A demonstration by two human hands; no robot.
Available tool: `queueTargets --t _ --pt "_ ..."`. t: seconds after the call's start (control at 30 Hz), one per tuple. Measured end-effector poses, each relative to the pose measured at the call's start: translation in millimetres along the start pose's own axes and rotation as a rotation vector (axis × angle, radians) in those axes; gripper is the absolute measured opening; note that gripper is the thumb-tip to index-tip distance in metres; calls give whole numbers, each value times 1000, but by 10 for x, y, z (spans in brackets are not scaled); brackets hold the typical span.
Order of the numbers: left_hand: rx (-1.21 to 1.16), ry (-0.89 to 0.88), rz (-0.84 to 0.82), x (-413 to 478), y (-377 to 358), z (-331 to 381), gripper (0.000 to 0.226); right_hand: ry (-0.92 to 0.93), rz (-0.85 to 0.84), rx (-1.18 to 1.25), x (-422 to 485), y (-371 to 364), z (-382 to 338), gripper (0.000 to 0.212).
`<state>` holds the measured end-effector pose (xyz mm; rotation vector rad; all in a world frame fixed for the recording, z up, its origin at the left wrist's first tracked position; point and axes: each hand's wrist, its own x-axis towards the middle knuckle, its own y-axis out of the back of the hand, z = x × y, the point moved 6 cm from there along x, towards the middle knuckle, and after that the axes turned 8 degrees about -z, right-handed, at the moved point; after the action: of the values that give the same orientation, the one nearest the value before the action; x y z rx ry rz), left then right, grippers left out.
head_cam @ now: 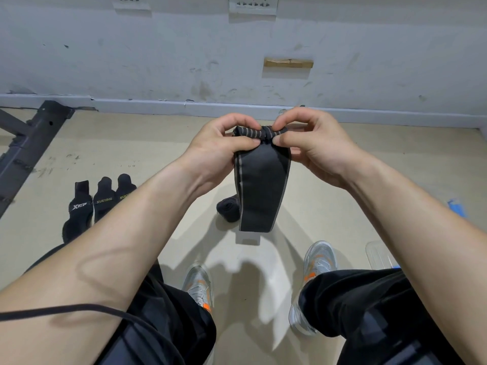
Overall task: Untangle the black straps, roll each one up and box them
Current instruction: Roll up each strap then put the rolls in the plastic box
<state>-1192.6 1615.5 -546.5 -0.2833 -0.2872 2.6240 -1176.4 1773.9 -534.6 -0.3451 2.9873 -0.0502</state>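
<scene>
Both hands, left hand (221, 143) and right hand (311, 143), pinch the rolled top of a black strap (263, 185) held above the floor (131, 154), its tail hanging; three more straps (97, 201) lie at left.

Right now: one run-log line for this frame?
strap: tail hangs free | left hand: pinches its top | right hand: pinches its top | rolled black bundle: floor, behind strap
</scene>
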Motion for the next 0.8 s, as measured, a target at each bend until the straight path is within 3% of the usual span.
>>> queueTargets --t 0.13,0.4,0.53,0.67,0.8 --pt "-4 14 28 -9 3 -22 31 -57 -53 19 -18 -18 -5 23" --pt "169 18 59 -1 2 38 24 -15 42 64 0 22 55 21" --pt "114 -11 -15 -20 -55 43 2 -10 38 39 -7 43 60 24" --pt "108 41 114 3 94 -48 26 9 56 8 0 50 55 33" --pt "312 76 38 35 85 -85 26 20 74 9 -2 72 68 39"
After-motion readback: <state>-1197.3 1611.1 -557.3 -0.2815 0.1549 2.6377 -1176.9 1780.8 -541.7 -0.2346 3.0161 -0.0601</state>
